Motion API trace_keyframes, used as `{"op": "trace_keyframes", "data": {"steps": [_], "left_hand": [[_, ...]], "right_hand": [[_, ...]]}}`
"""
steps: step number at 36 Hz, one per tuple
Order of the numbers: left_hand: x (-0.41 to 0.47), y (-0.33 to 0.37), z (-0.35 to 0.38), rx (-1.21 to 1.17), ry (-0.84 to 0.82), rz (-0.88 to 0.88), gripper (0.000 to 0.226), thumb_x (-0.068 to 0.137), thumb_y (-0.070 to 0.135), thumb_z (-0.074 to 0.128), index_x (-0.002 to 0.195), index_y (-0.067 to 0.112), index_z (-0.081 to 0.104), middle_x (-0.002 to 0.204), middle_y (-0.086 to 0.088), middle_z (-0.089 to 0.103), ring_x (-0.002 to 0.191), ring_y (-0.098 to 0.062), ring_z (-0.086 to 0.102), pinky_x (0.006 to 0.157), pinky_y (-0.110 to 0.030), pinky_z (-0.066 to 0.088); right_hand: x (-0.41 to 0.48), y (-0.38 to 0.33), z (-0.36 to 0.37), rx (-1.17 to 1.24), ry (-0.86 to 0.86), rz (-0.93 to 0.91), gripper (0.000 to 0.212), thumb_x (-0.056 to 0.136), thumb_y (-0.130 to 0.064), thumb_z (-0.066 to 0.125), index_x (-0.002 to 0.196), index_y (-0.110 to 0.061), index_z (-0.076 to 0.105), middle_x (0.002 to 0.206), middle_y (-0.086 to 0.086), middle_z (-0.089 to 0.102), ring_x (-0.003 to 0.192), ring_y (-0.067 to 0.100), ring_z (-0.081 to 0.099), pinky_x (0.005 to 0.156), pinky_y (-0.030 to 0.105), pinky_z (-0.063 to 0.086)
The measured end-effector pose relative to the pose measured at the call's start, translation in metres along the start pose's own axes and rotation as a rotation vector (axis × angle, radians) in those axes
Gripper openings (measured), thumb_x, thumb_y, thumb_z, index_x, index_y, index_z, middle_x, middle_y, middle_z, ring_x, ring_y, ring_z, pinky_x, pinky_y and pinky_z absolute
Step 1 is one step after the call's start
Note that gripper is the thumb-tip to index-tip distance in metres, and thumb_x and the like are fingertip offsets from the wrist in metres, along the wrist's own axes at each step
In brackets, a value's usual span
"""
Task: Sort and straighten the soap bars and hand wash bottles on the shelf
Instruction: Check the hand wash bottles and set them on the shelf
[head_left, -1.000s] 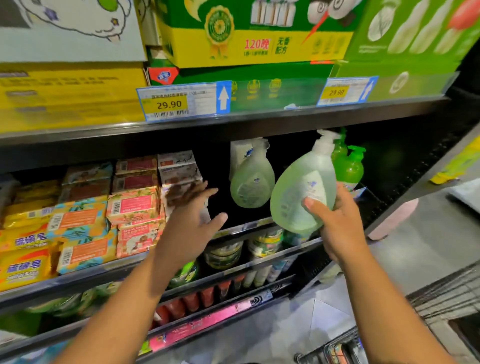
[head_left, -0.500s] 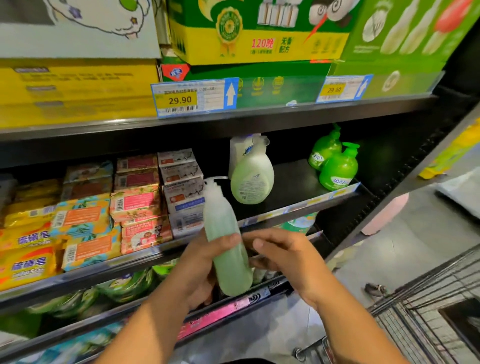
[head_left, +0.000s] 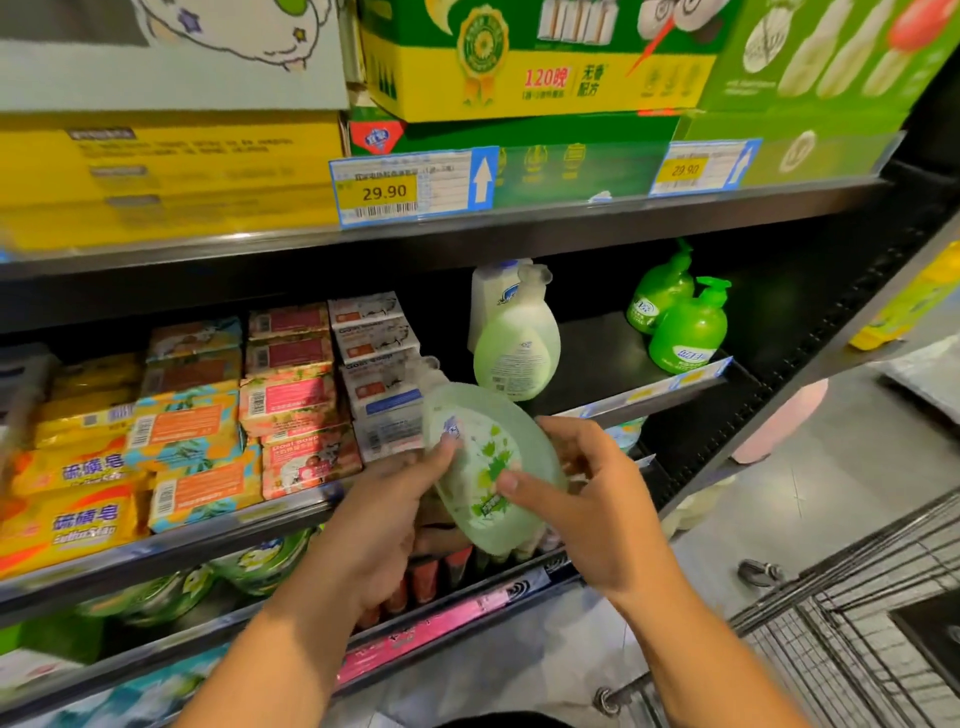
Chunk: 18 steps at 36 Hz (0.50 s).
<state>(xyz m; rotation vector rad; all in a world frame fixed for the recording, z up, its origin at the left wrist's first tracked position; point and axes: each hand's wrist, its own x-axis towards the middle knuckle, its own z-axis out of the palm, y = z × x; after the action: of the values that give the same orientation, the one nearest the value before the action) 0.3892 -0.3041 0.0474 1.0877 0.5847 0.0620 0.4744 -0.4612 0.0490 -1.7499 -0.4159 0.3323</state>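
Soap bars (head_left: 291, 410) crowd the shelf (head_left: 597, 358) at left; green bottles (head_left: 688, 332) stand at right. Left hand (head_left: 384, 519) and right hand (head_left: 597, 509) clasp a tilted pale bottle (head_left: 483, 467), fingers (head_left: 519, 486) curled round it.

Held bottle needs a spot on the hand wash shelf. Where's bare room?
Widest bare patch for the held bottle: dark shelf between the pale green hand wash bottle and the two bright green pump bottles. Narrow gap between that pale bottle and the white soap boxes. Left of those, stacked soap bars crowd the shelf.
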Motion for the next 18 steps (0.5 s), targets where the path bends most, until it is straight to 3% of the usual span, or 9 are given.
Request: {"op": "trace_keyframes", "data": {"steps": [2, 4, 6, 8, 10, 13, 15, 16, 18], "left_hand": [[-0.006, 0.005, 0.008, -0.006, -0.098, -0.043, 0.056, 0.083, 0.052, 0.06, 0.127, 0.018, 0.064, 0.116, -0.01, 0.073, 0.104, -0.031, 0.071, 0.088, -0.054, 0.057], [-0.009, 0.007, 0.014, -0.115, -0.1, -0.065, 0.068, 0.072, 0.057, 0.062, 0.125, 0.015, 0.063, 0.114, -0.014, 0.073, 0.104, -0.034, 0.069, 0.1, -0.059, 0.046], [-0.008, 0.008, 0.014, -0.201, -0.036, -0.077, 0.073, 0.068, 0.056, 0.067, 0.126, 0.012, 0.062, 0.111, -0.018, 0.073, 0.097, -0.035, 0.069, 0.098, -0.055, 0.046], [-0.008, 0.01, 0.012, -0.271, -0.016, -0.083, 0.064, 0.074, 0.047, 0.067, 0.126, 0.011, 0.063, 0.115, -0.02, 0.071, 0.098, -0.034, 0.071, 0.087, -0.047, 0.057], [-0.006, 0.013, 0.008, -0.332, -0.046, -0.082, 0.051, 0.08, 0.04, 0.063, 0.121, 0.009, 0.066, 0.113, -0.02, 0.072, 0.098, -0.033, 0.072, 0.079, -0.045, 0.061], [-0.003, 0.013, 0.001, -0.393, -0.052, -0.037, 0.047, 0.083, 0.035, 0.06, 0.121, 0.008, 0.066, 0.115, -0.018, 0.072, 0.103, -0.034, 0.071, 0.082, -0.051, 0.059], [-0.001, 0.011, -0.003, -0.403, -0.032, -0.015, 0.047, 0.084, 0.033, 0.06, 0.123, 0.007, 0.065, 0.118, -0.018, 0.071, 0.107, -0.035, 0.069, 0.084, -0.053, 0.058], [0.001, 0.009, -0.005, -0.41, -0.021, -0.009, 0.045, 0.084, 0.032, 0.06, 0.121, 0.006, 0.066, 0.118, -0.018, 0.071, 0.108, -0.034, 0.069, 0.083, -0.053, 0.058], [0.004, 0.007, -0.009, -0.427, 0.014, 0.008, 0.038, 0.083, 0.027, 0.062, 0.111, 0.005, 0.072, 0.116, -0.018, 0.072, 0.104, -0.032, 0.071, 0.082, -0.05, 0.059]], "right_hand": [[-0.005, 0.002, 0.003, -0.119, 0.009, -0.136, 0.049, 0.072, -0.035, 0.089, 0.116, -0.034, 0.068, 0.104, -0.012, 0.065, 0.092, 0.002, 0.064, 0.072, 0.014, 0.049], [-0.011, 0.002, 0.004, -0.209, -0.034, -0.271, 0.041, 0.077, -0.05, 0.078, 0.115, -0.039, 0.071, 0.101, -0.017, 0.064, 0.095, 0.009, 0.063, 0.075, 0.019, 0.05], [-0.014, -0.003, 0.003, -0.127, -0.143, -0.291, 0.024, 0.083, -0.049, 0.071, 0.105, -0.04, 0.075, 0.096, -0.019, 0.068, 0.093, 0.012, 0.066, 0.074, 0.025, 0.054], [-0.014, -0.006, 0.0, -0.051, -0.202, -0.242, 0.011, 0.086, -0.041, 0.074, 0.097, -0.04, 0.078, 0.097, -0.018, 0.073, 0.09, 0.009, 0.068, 0.073, 0.022, 0.052], [-0.009, -0.004, -0.003, -0.028, -0.161, -0.123, 0.012, 0.086, -0.04, 0.075, 0.098, -0.039, 0.076, 0.098, -0.012, 0.074, 0.079, 0.011, 0.067, 0.069, 0.022, 0.05], [-0.002, 0.001, -0.007, 0.013, -0.16, 0.122, 0.034, 0.083, -0.05, 0.076, 0.11, -0.03, 0.069, 0.104, -0.008, 0.075, 0.083, 0.008, 0.068, 0.074, 0.023, 0.05], [-0.002, 0.005, -0.006, 0.128, -0.242, 0.228, 0.046, 0.08, -0.05, 0.073, 0.115, -0.02, 0.069, 0.107, -0.001, 0.076, 0.086, 0.014, 0.069, 0.077, 0.034, 0.051], [-0.003, 0.005, -0.005, 0.21, -0.248, 0.246, 0.045, 0.079, -0.045, 0.076, 0.113, -0.015, 0.07, 0.105, 0.003, 0.076, 0.088, 0.019, 0.07, 0.078, 0.039, 0.052], [-0.006, 0.004, -0.002, 0.301, -0.173, 0.197, 0.045, 0.074, -0.034, 0.085, 0.108, -0.009, 0.069, 0.099, 0.008, 0.077, 0.09, 0.024, 0.071, 0.078, 0.036, 0.053]]}}
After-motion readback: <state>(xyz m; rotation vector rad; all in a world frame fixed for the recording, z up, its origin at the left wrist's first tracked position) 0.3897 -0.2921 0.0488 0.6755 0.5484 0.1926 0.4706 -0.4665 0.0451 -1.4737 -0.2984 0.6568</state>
